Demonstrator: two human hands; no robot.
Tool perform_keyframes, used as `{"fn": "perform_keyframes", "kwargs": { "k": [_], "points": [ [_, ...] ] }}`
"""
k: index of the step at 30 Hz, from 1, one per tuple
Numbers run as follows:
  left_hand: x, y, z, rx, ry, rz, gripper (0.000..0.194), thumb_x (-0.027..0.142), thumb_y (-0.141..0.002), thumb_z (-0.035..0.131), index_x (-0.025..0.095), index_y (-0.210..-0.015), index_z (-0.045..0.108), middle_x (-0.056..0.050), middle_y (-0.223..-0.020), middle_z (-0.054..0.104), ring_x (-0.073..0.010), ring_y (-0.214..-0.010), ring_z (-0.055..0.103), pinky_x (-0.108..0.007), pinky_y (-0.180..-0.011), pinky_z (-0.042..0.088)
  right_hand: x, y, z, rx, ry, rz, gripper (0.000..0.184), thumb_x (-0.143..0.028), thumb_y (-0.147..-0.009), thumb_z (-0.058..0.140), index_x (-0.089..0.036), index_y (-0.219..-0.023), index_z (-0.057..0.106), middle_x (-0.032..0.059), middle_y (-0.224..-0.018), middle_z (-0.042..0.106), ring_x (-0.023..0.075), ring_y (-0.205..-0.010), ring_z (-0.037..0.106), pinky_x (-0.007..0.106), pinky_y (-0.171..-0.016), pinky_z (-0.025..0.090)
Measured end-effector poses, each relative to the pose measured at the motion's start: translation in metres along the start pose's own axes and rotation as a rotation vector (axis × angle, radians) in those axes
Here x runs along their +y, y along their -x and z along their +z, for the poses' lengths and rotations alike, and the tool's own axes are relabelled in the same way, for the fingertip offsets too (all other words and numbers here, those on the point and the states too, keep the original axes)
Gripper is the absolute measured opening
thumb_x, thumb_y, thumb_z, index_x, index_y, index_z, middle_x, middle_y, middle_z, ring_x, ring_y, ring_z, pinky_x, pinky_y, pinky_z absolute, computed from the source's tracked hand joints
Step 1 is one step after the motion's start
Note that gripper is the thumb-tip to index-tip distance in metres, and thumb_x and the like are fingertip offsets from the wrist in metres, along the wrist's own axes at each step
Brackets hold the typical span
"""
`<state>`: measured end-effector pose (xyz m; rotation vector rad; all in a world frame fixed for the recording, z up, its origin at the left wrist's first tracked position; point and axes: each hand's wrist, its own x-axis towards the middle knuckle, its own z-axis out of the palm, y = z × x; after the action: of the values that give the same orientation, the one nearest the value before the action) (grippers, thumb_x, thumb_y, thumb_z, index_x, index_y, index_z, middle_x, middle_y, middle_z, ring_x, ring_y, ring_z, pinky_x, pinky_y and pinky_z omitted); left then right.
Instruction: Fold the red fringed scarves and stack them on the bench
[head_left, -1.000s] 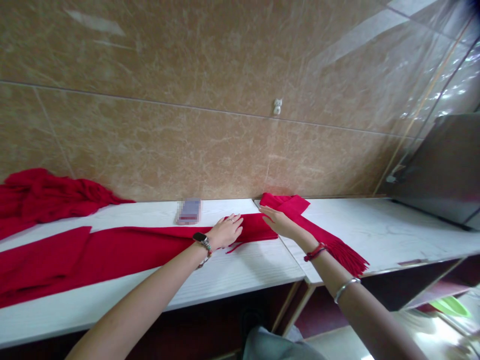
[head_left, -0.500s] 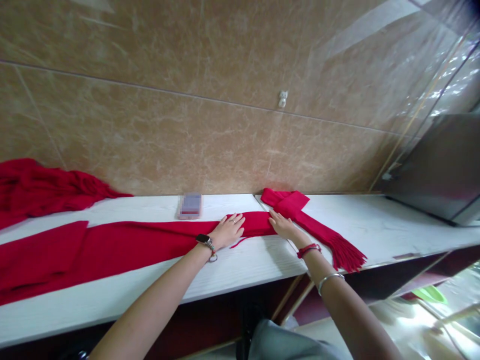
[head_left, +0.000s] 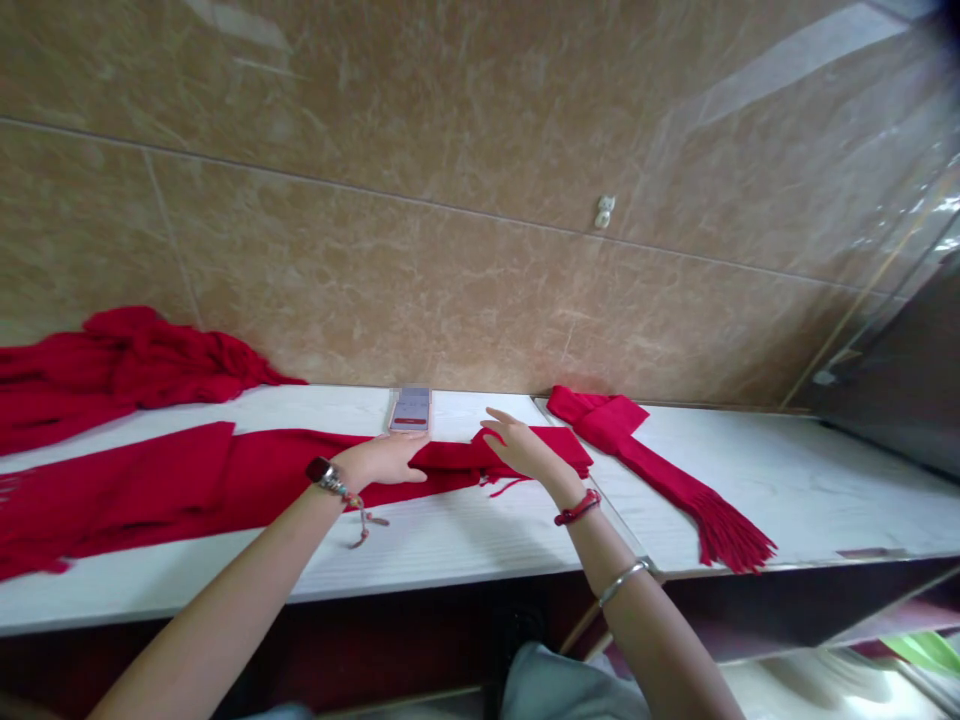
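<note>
A long red scarf [head_left: 277, 470] lies along the white table, spread wide at the left and narrowing to a folded end at the right. My left hand [head_left: 381, 462] is over its middle stretch, fingers extended and thumb apart. Near the folded right end, my right hand [head_left: 523, 447] is above the cloth with its fingers spread; whether it touches is hard to tell. A thin red strand hangs out from that end. Neither hand grips anything. To the right lies another red scarf [head_left: 637, 450], folded across itself, with its fringe toward the front edge.
A crumpled heap of red cloth [head_left: 165, 365] lies at the back left. A phone [head_left: 411, 408] rests by the tiled wall [head_left: 420, 290], just behind my left hand. The white table [head_left: 465, 550] has its front edge close to me. A dark grey box-like object [head_left: 892, 370] stands far right.
Both hands have moved left along the scarf from its folded end. My right hand's fingers are now raised and spread. The whole view has swung a little left.
</note>
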<state>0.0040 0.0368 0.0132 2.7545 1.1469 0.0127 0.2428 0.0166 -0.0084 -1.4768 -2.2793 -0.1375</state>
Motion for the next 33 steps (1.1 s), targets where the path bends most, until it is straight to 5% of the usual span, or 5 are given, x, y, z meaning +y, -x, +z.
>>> {"fn": "perform_keyframes", "kwargs": {
  "k": [9, 17, 21, 28, 33],
  "points": [
    [-0.079, 0.063, -0.005, 0.018, -0.092, -0.282, 0.056, 0.02, -0.072, 0.056, 0.019, -0.127, 0.046, -0.009, -0.134, 0.046, -0.0212, -0.122, 0.042, -0.03, -0.101, 0.031, -0.104, -0.02, 0.069, 0.024, -0.072, -0.359, 0.036, -0.015, -0.085, 0.046, -0.007, -0.119, 0.054, 0.0161, -0.128, 0.051, 0.0229, -0.122, 0.041, 0.038, -0.104, 0.033],
    [-0.118, 0.127, -0.002, 0.084, -0.205, -0.758, 0.064, 0.034, -0.079, 0.053, 0.022, -0.138, 0.031, -0.011, -0.148, 0.015, -0.0338, -0.134, 0.012, -0.054, -0.103, 0.018, -0.101, -0.014, 0.089, -0.045, -0.076, -0.333, 0.036, -0.017, -0.089, 0.037, -0.009, -0.118, 0.056, 0.0159, -0.127, 0.052, 0.0229, -0.12, 0.044, 0.041, -0.102, 0.036],
    [-0.141, 0.168, -0.002, 0.161, -0.185, -1.058, 0.065, 0.035, -0.08, 0.051, 0.021, -0.139, 0.029, -0.015, -0.147, 0.019, -0.0402, -0.131, 0.019, -0.057, -0.096, 0.028, -0.098, -0.012, 0.095, -0.021, -0.11, -0.32, 0.037, -0.019, -0.089, 0.035, -0.011, -0.119, 0.056, 0.015, -0.126, 0.053, 0.0228, -0.12, 0.044, 0.042, -0.102, 0.036],
    [-0.161, 0.2, 0.011, 0.16, 0.002, -0.932, 0.074, 0.047, -0.078, 0.05, 0.013, -0.139, 0.025, -0.018, -0.128, 0.049, -0.0285, -0.118, 0.047, -0.032, -0.089, 0.041, -0.098, -0.011, 0.095, -0.017, -0.14, -0.292, 0.036, -0.021, -0.089, 0.035, -0.014, -0.117, 0.058, 0.0133, -0.125, 0.054, 0.0225, -0.118, 0.047, 0.042, -0.101, 0.038],
    [-0.158, 0.201, 0.01, 0.286, -0.117, -0.937, 0.05, 0.022, -0.08, 0.05, 0.017, -0.129, 0.042, -0.014, -0.117, 0.059, -0.025, -0.104, 0.058, -0.03, -0.081, 0.045, -0.098, -0.011, 0.093, -0.013, -0.137, -0.282, 0.036, -0.021, -0.09, 0.035, -0.014, -0.116, 0.058, 0.0124, -0.125, 0.054, 0.0213, -0.118, 0.047, 0.039, -0.101, 0.039]
  ]
}}
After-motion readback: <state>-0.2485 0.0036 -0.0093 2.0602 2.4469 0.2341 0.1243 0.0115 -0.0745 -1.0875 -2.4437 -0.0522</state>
